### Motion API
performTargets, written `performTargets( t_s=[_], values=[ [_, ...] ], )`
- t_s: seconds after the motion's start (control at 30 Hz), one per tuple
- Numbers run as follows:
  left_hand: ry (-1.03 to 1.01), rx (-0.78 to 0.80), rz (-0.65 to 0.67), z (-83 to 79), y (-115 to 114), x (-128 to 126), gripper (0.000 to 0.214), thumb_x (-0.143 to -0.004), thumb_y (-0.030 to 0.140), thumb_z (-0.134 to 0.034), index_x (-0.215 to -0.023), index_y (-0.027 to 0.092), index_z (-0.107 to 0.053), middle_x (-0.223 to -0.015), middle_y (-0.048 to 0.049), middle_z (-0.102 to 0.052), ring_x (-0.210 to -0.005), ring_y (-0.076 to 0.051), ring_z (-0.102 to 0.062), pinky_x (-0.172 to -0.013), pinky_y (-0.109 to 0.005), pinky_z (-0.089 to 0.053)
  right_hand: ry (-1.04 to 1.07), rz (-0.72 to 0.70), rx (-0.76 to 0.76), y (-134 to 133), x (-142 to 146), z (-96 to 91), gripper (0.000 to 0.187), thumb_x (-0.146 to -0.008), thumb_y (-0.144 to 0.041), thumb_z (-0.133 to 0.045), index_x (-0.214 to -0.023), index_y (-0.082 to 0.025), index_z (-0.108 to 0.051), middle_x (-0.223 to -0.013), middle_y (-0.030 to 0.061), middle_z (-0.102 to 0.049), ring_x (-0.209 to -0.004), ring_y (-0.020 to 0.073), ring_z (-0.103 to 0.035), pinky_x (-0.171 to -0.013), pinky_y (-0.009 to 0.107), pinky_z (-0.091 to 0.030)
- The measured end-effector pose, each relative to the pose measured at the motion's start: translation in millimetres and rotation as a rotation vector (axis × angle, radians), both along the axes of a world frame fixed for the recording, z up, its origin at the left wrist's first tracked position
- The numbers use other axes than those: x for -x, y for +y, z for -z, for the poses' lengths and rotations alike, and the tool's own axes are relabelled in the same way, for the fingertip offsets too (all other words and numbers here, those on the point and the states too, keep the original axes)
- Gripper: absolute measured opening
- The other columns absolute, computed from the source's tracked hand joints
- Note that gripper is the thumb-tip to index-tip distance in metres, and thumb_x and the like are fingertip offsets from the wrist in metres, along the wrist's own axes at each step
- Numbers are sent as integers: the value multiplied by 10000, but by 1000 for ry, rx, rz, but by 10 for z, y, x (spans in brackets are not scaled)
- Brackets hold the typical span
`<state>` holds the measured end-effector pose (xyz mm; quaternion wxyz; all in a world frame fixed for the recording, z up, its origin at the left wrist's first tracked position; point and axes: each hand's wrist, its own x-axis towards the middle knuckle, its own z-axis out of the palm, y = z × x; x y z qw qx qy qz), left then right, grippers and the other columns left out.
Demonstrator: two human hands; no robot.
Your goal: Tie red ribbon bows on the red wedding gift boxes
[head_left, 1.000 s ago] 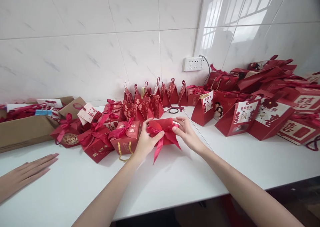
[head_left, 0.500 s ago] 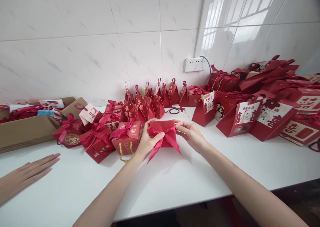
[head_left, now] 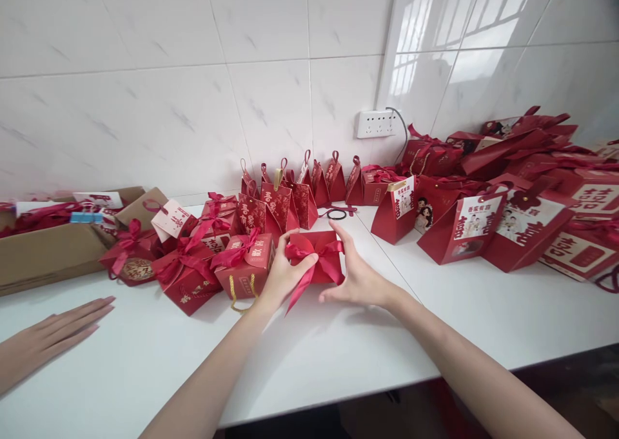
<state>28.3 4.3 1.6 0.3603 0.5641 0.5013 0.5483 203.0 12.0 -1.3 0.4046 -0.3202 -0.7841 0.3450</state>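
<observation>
A small red gift box (head_left: 316,245) tied with a red ribbon bow (head_left: 312,265) stands on the white counter (head_left: 309,355) in front of me. My left hand (head_left: 283,273) grips the box's left side, thumb resting on the bow. My right hand (head_left: 355,274) is against the box's right side with its fingers stretched out and thumb spread.
Several red gift boxes and bags crowd the back of the counter, small pyramid ones (head_left: 300,197) in the middle, larger bags (head_left: 488,223) at right. A cardboard box (head_left: 48,245) sits at left. Another person's hand (head_left: 53,336) lies flat at the left. A wall socket (head_left: 374,123) is behind.
My right hand has let go of the ribbon and opened, dropping down beside the box's right side. The left hand and the box have hardly moved.
</observation>
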Motion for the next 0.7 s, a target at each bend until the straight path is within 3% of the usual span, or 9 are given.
performTargets(
  t_s=[0.13, 0.3, 0.47, 0.57, 0.7],
  values=[
    [-86, 20, 40, 48, 27, 21, 507, -760, 368, -616, -1237, 266, -476, -1154, -52, -606, -1101, -197, -570, -929, -325, -471, -38, 14, -142, 31, -18, 29, 1025, -661, -304, -747, -1435, -282, -76, -1468, 130, -200, -1352, 292, -264, -1083, 503, -292],
    [-33, -35, -66, 74, 24, 13, 357, -844, 419, -510, -1159, 257, -555, -1233, -40, -563, -1227, -209, -459, -1061, -375, -346, -123, 6, -276, 74, -60, 35, 880, -690, -309, -731, -1399, -337, -211, -1438, 115, -216, -1339, 296, -292, -1046, 497, -354],
    [-137, -115, -189, 48, -23, -33, 255, -820, 396, -547, -1000, 216, -541, -1084, -51, -599, -1029, -182, -567, -892, -319, -463, -202, 0, -318, 53, -86, 14, 630, -756, -342, -680, -1315, -359, -389, -1490, 61, -98, -1384, 292, -193, -1059, 495, -346],
    [-97, -114, -248, 48, -26, -35, 200, -799, 386, -567, -788, 190, -525, -973, -39, -600, -947, -172, -572, -857, -298, -454, -248, -5, -317, 42, -85, 10, 543, -776, -340, -659, -1279, -354, -454, -1515, 22, -17, -1379, 312, -205, -1046, 496, -371],
    [-92, -141, -283, 56, -15, -30, 208, -790, 385, -568, -750, 186, -523, -821, -10, -572, -828, -151, -550, -792, -264, -434, -291, 30, -384, 18, -69, 13, 486, -796, -299, -633, -1260, -313, -489, -1523, 7, 48, -1383, 349, -173, -1038, 517, -382]
  ],
)
